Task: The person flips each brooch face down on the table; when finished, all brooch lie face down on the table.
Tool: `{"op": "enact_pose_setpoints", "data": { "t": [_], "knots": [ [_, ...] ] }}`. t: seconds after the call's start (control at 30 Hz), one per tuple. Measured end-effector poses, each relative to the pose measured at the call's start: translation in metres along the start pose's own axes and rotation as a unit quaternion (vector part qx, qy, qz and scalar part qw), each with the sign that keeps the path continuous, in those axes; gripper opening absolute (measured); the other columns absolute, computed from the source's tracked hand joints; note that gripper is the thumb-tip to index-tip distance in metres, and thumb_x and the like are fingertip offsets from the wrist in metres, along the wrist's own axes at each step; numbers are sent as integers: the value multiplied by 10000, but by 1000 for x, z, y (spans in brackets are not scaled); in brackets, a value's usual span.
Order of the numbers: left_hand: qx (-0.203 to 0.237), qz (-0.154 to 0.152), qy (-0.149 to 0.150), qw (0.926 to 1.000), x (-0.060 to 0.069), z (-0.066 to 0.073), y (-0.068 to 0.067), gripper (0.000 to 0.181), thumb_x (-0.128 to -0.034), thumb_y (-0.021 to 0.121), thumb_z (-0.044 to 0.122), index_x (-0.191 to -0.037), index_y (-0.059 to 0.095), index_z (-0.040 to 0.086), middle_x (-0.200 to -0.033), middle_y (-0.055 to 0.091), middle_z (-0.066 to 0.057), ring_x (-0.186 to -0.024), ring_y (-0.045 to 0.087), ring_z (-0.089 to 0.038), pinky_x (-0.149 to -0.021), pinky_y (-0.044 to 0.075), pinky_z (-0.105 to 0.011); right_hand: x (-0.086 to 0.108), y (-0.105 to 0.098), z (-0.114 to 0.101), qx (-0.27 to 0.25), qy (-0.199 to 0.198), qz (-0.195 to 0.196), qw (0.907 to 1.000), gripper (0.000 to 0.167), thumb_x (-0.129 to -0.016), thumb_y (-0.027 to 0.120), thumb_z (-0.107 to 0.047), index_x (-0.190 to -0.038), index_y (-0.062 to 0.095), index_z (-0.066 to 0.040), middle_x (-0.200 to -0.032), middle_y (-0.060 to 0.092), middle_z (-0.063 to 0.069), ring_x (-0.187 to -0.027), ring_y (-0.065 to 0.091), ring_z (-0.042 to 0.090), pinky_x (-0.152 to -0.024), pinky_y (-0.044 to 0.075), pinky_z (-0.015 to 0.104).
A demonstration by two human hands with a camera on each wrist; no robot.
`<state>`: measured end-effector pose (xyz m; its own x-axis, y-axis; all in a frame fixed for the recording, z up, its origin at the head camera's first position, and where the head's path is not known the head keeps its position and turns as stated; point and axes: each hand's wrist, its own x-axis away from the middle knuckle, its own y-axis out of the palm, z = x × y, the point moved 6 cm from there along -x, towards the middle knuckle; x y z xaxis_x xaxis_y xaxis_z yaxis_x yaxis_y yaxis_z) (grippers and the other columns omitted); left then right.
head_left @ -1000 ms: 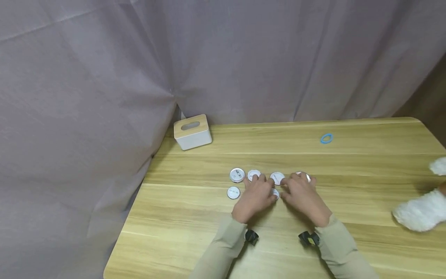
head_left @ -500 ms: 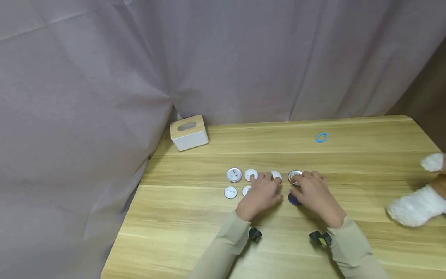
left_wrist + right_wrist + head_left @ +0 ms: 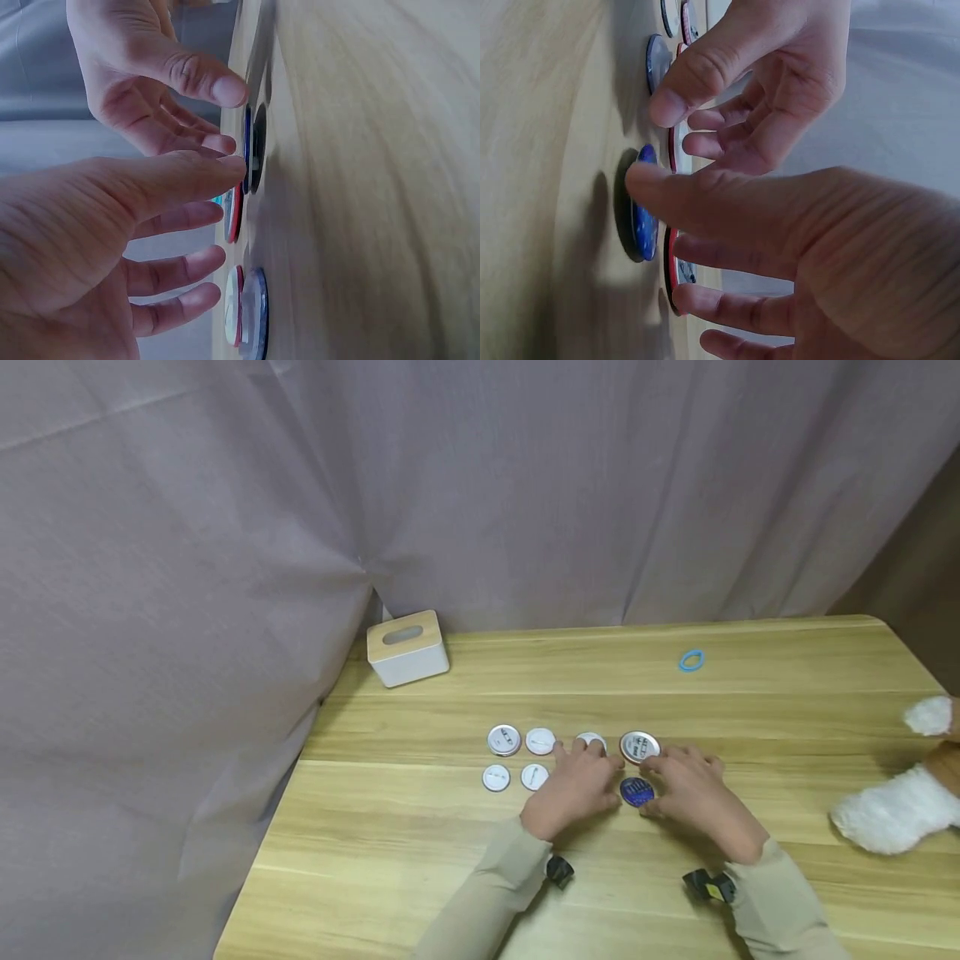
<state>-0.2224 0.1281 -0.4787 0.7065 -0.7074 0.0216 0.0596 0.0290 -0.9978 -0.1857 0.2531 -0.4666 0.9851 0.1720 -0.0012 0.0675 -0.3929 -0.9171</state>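
Observation:
Pin badges lie in two rows on the wooden table, most with their pin backs up. My right hand (image 3: 690,789) has its thumb at the edge of a blue badge (image 3: 634,791), which lies printed face up. The right fingers reach beside a large silver-backed badge (image 3: 640,746). My left hand (image 3: 576,783) hovers with relaxed fingers by a white-backed badge (image 3: 591,740), partly covering it. In the right wrist view, a metal-rimmed badge (image 3: 657,60) lies near the left thumb; in the head view the left hand hides it.
Further left lie a large badge (image 3: 504,740) and smaller white-backed ones (image 3: 496,777). A tissue box (image 3: 408,652) stands at the back left, a blue ring (image 3: 692,661) at the back right. White fluffy objects (image 3: 896,810) sit at the right edge.
My right hand has shifted right, uncovering the large silver-backed badge and the blue badge. My left hand has moved slightly right, revealing a lower-row badge. The view has shifted a little.

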Motion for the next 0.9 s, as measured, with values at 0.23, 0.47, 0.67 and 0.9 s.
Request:
{"op": "enact_pose_setpoints", "data": {
  "t": [0.23, 0.47, 0.67, 0.9],
  "knots": [
    [-99, 22, 154, 9998, -3, 7, 0, 249, -858, 769, 463, -1033, 721, 293, -1028, 592, 55, -963, 481, -143, -880, 374, -436, 3, 0, 4, 35, -53, 53, 10000, 416, -623, 916, -195, -971, 737, -52, -1096, 615, 275, -1033, 494, 518, -850, 305, 766],
    [-136, -6, 210, 9997, -5, 13, 2, 214, -871, 762, 443, -1032, 738, 304, -1013, 589, 64, -938, 469, -129, -868, 357, -414, 4, 2, 6, -147, -68, 96, 9998, 321, -654, 885, -127, -937, 741, -74, -1134, 623, 282, -1063, 479, 540, -862, 288, 769],
    [-124, -19, 206, 9997, -3, 13, 0, 196, -876, 765, 429, -1037, 758, 316, -992, 588, 81, -892, 441, -121, -844, 331, -380, 4, 3, 6, -195, -82, 136, 9997, 333, -672, 868, -106, -976, 743, -51, -1145, 623, 287, -1060, 485, 529, -854, 312, 756],
    [-253, -7, 273, 9993, -1, 14, 0, 199, -877, 767, 422, -1057, 778, 337, -967, 599, 89, -864, 433, -121, -811, 324, -367, 5, 3, 8, -175, -102, 133, 9997, 323, -691, 868, -128, -984, 749, -65, -1128, 627, 276, -1050, 492, 518, -842, 333, 744]
  ]
}}
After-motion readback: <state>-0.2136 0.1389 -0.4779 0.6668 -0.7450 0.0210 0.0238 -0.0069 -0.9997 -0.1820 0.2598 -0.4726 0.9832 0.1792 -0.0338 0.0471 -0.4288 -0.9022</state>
